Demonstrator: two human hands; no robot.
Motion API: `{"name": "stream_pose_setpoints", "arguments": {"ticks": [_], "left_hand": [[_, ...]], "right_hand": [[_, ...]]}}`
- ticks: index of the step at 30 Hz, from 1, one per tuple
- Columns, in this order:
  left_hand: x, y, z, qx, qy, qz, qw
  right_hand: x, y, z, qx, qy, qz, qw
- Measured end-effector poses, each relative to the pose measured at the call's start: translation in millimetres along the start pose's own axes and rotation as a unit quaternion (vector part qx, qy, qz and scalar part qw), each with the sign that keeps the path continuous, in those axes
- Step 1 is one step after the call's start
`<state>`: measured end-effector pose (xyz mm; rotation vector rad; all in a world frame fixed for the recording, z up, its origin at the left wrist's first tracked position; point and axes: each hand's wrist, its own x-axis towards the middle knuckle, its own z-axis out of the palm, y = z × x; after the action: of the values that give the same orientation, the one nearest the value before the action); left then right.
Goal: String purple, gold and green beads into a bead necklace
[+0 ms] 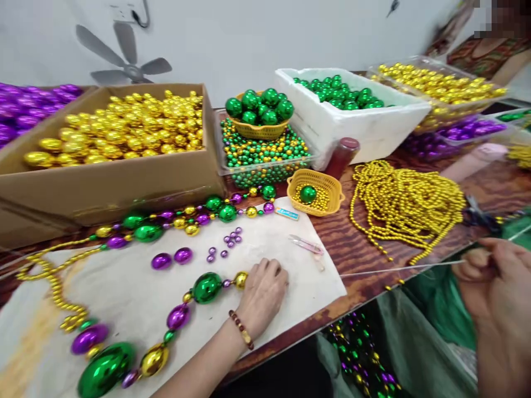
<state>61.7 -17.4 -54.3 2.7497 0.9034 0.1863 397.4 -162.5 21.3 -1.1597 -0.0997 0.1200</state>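
My left hand [264, 296] is curled over the end of a bead strand [207, 288] of green, purple and gold beads on a white cloth [174, 309]. Its fingertips are partly hidden. A gold bead [240, 279] touches its edge. From there a white string [398, 270] runs taut to my right hand [492, 276], whose fingers are closed on it at the table's edge. Two purple oval beads [183, 255] and several small purple beads [230, 239] lie loose on the cloth. Thread snips [306, 244] rest to the right of them.
Along the back stand a cardboard box [166, 177] of gold beads, a clear bin [265, 176] and a white foam box [373, 130] of green beads. A yellow basket [337, 193] and a gold bead-chain pile [406, 204] lie right. Another person [489, 61] is at the far right.
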Motion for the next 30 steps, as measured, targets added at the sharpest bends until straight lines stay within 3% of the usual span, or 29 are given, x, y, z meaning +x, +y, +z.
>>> {"name": "stream_pose_setpoints", "arguments": {"ticks": [3,6,10,13,15,18,21,25,27,30], "left_hand": [[4,-2,-0.8,0.008,-0.005,0.01,1.0],[5,-1,-0.6,0.015,-0.01,0.011,1.0],[1,3,-3.7,0.017,-0.017,0.011,1.0],[12,2,-17.7,0.002,-0.007,0.023,1.0],[36,1,-34.2,0.004,0.029,0.034,0.999],[101,2,-61.2,0.032,0.09,0.033,0.995],[177,7,-73.4,0.049,0.057,-0.01,0.997],[249,11,-57.4,0.05,0.041,-0.087,0.994],[265,11,-45.3,0.044,0.034,-0.112,0.992],[269,10,-36.2,0.031,0.032,-0.123,0.991]], "right_hand": [[16,-2,-18,0.025,-0.091,-0.058,0.994],[29,-3,-30,0.033,-0.072,-0.065,0.995],[25,2,-29,0.011,-0.108,-0.03,0.994],[7,12,-22,-0.016,-0.144,0.025,0.989],[-9,21,-18,-0.045,-0.175,0.075,0.981],[-37,37,-11,-0.093,-0.25,0.138,0.954],[-67,51,-4,-0.112,-0.331,0.181,0.919],[-100,65,0,-0.118,-0.378,0.214,0.893],[-110,72,-4,-0.113,-0.387,0.226,0.887],[-119,84,-15,-0.099,-0.386,0.245,0.884]]}}
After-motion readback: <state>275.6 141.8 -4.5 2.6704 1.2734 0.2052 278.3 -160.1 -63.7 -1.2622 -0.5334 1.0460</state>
